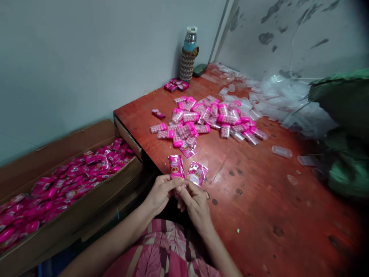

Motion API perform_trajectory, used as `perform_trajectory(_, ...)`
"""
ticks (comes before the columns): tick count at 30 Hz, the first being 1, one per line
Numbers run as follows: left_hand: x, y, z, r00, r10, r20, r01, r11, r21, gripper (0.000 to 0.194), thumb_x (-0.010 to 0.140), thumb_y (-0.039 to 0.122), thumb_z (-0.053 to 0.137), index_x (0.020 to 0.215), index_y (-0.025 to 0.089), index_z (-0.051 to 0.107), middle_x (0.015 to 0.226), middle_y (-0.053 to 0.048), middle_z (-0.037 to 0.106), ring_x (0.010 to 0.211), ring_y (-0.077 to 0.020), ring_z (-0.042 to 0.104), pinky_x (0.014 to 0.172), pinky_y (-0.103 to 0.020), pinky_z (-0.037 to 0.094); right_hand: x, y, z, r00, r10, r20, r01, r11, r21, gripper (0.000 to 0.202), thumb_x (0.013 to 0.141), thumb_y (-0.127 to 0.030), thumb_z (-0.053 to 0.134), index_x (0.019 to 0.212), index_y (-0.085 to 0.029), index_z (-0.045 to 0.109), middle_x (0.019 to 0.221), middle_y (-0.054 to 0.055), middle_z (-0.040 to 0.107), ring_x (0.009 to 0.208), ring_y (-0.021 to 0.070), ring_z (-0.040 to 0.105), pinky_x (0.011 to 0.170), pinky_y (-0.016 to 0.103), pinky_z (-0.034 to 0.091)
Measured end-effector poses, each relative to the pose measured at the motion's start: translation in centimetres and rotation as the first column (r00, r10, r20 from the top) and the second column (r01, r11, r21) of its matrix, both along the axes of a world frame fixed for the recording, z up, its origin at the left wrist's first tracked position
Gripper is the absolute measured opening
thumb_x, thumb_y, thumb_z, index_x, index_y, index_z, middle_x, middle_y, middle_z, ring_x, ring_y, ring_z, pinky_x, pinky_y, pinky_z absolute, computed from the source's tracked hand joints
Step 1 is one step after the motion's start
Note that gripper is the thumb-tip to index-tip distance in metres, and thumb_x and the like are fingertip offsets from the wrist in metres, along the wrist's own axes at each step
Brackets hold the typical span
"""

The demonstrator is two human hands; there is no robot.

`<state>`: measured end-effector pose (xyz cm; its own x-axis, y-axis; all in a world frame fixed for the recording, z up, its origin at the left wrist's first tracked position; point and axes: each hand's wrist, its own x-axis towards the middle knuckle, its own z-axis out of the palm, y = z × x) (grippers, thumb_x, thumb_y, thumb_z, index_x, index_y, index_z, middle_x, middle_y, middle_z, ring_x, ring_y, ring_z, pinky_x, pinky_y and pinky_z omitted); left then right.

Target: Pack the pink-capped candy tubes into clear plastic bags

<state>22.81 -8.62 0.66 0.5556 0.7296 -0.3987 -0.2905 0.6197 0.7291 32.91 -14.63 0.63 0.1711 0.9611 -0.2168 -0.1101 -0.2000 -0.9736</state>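
A bright pink printed packet [176,166] stands up between my hands at the table's near edge. My left hand [161,193] is closed around its lower part, with the thumb over the front. My right hand [196,203] pinches at the packet's lower right edge, fingertips meeting the left thumb. Just beyond the right fingers is a flat pink printed wrapper [197,172]; a second wrapper [188,150] lies by the pile. That pile is made of clear plastic boxes [187,130] with pink caps, filled with small pink balls.
A long cardboard box [115,181] full of pink packets [77,173] stands at left. Clear plastic cases [276,100] heap at the right rear of the red table [248,215], near a dark green bundle [346,134]. A bottle [188,57] stands by the wall.
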Motion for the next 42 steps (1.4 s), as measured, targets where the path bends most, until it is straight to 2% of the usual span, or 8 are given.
perform_trajectory(5,0.1,-0.2,0.5,0.994,0.039,0.102,-0.038,0.999,-0.009,0.030,0.078,0.038,0.055,0.069,0.010,0.058,0.052,0.000,0.051,0.042,-0.0120,0.050,0.037,-0.026,0.044,0.4,0.3,-0.1,0.992,0.039,-0.122,-0.045,0.998,-0.051,0.025,0.082,-0.040,0.051,0.074,-0.017,0.054,0.054,-0.004,0.052,0.037,0.0055,0.044,0.034,0.015,0.035)
perform_trajectory(11,0.3,-0.4,0.0,0.993,0.113,0.033,-0.112,0.993,-0.036,0.022,0.070,0.029,0.066,0.066,0.010,0.057,0.057,-0.001,0.056,0.043,-0.0110,0.052,0.037,-0.023,0.043,0.0,0.0,0.2,0.982,-0.073,0.173,0.071,0.997,0.016,0.020,0.082,-0.036,0.053,0.075,-0.017,0.056,0.049,-0.005,0.048,0.041,0.0073,0.046,0.039,0.016,0.036)
perform_trajectory(19,0.0,-0.3,0.8,0.984,0.175,0.032,-0.171,0.980,-0.102,0.023,0.070,0.031,0.065,0.072,0.008,0.063,0.055,-0.002,0.056,0.040,-0.0082,0.047,0.038,-0.022,0.039,-0.1,-0.4,-0.7,0.909,-0.051,-0.413,0.056,0.998,0.001,0.023,0.077,-0.031,0.062,0.096,-0.021,0.052,0.071,-0.002,0.063,0.053,0.0102,0.059,0.051,0.022,0.049)
perform_trajectory(31,-2.1,-0.7,1.6,0.958,0.263,0.114,-0.255,0.963,-0.084,0.013,0.069,0.022,0.068,0.069,0.009,0.064,0.063,-0.004,0.062,0.057,-0.0111,0.057,0.055,-0.024,0.047,-0.9,1.8,0.0,0.898,-0.104,-0.427,0.089,0.995,-0.055,0.023,0.068,-0.026,0.070,0.078,-0.019,0.051,0.056,-0.004,0.063,0.046,0.0108,0.060,0.045,0.019,0.048)
perform_trajectory(35,-6.2,2.1,2.6,0.737,0.665,0.118,-0.670,0.742,0.001,0.019,0.077,0.032,0.060,0.081,0.014,0.063,0.089,-0.008,0.069,0.087,-0.0187,0.064,0.081,-0.034,0.049,0.6,1.1,0.9,0.940,-0.107,-0.324,0.103,0.994,-0.031,0.019,0.072,-0.030,0.066,0.078,-0.018,0.052,0.063,0.000,0.065,0.048,0.0113,0.060,0.044,0.020,0.047)
perform_trajectory(37,-7.2,2.8,2.5,0.660,0.743,0.110,-0.750,0.659,0.050,0.034,0.080,0.045,0.051,0.091,0.015,0.062,0.094,-0.009,0.069,0.091,-0.0190,0.063,0.083,-0.034,0.049,2.0,0.7,1.2,0.955,-0.170,-0.242,0.169,0.985,-0.025,0.017,0.075,-0.031,0.063,0.076,-0.017,0.054,0.065,0.001,0.065,0.049,0.0104,0.059,0.045,0.019,0.047)
perform_trajectory(40,-6.0,2.6,1.4,0.778,0.628,-0.017,-0.596,0.747,0.296,0.042,0.078,0.046,0.052,0.108,0.017,0.057,0.100,-0.012,0.067,0.092,-0.0228,0.063,0.085,-0.043,0.047,3.7,0.2,1.2,0.962,-0.247,-0.120,0.244,0.969,-0.039,0.019,0.076,-0.034,0.062,0.074,-0.017,0.055,0.065,0.000,0.062,0.050,0.0094,0.057,0.045,0.019,0.045)
perform_trajectory(42,-4.1,2.3,0.4,0.836,0.497,-0.230,-0.264,0.734,0.626,0.040,0.077,0.039,0.057,0.111,0.019,0.058,0.109,-0.012,0.064,0.101,-0.0248,0.059,0.093,-0.046,0.041,4.2,-0.1,1.1,0.960,-0.270,-0.074,0.267,0.962,-0.051,0.020,0.076,-0.035,0.061,0.073,-0.017,0.055,0.065,0.000,0.061,0.050,0.0094,0.057,0.046,0.019,0.045)
